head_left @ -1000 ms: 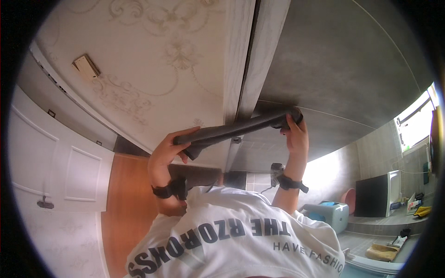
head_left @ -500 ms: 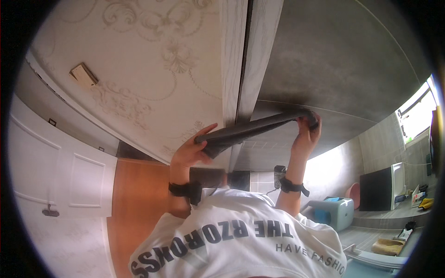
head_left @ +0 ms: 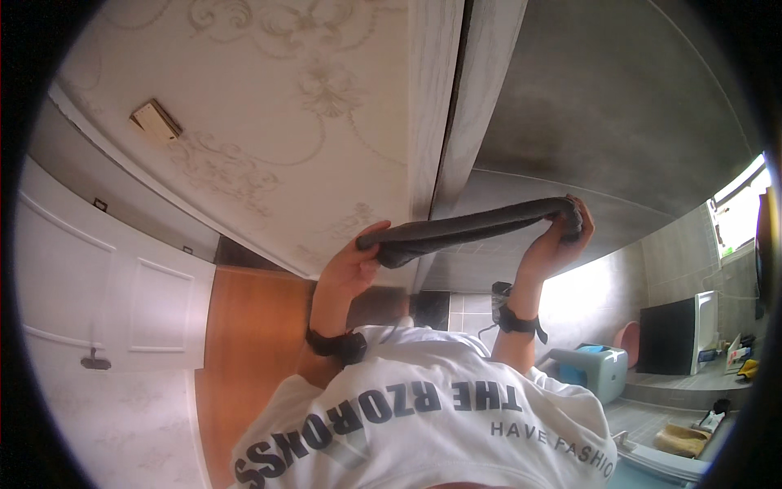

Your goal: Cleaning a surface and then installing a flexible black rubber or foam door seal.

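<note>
A dark grey cloth, folded into a long band, is stretched between my two hands at the door frame. My left hand pinches its left end, with the thumb below and the fingers behind. The right end wraps over the fingers of my right hand, which is closed around it and sits a little higher. Along its lower left edge the cloth sags in a loose fold. Each of my wrists wears a black strap.
A patterned cream wall with a light switch fills the left, and dark grey tiles the right. A white door stands at far left. At right are a grey-blue bin, a pink basin and a counter with small items.
Both hands and the cloth have shifted slightly right in the picture, and the surroundings have shifted too. My right fingers are wrapped further round the cloth's end.
</note>
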`<state>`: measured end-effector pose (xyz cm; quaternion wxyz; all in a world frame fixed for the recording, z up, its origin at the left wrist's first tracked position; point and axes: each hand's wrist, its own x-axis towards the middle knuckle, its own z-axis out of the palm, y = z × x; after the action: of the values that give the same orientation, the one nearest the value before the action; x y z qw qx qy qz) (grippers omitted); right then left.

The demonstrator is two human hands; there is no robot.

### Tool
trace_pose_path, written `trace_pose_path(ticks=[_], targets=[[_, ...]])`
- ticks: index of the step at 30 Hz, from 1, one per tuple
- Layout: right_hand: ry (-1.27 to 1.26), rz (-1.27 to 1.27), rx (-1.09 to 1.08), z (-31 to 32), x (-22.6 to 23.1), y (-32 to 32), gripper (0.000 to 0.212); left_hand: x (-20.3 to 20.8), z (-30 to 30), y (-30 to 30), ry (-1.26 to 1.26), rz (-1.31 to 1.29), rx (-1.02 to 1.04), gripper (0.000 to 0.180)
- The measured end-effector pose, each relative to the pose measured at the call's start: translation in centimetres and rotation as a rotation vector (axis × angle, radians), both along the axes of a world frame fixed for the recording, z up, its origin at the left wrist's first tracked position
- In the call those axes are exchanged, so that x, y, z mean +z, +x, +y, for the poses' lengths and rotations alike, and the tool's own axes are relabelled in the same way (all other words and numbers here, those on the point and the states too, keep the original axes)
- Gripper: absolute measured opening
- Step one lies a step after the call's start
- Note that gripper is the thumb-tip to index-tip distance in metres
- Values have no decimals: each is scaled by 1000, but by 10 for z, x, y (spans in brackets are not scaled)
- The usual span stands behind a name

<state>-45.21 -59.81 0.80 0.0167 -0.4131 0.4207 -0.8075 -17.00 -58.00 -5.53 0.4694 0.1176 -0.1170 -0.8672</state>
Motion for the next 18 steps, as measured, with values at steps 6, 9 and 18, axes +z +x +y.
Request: trace_pose_path(ticks=[6,9,18], targets=[[206,113,100,-3,16,-20,22,10,10,-14,98,-260,187,36],[321,-96,449,-4,23,-27,23,-4,4,-19,-103,-243,278,33],[112,-286,724,-17,17,-27,23,72,-56,-23,-539,-730,995,22]])
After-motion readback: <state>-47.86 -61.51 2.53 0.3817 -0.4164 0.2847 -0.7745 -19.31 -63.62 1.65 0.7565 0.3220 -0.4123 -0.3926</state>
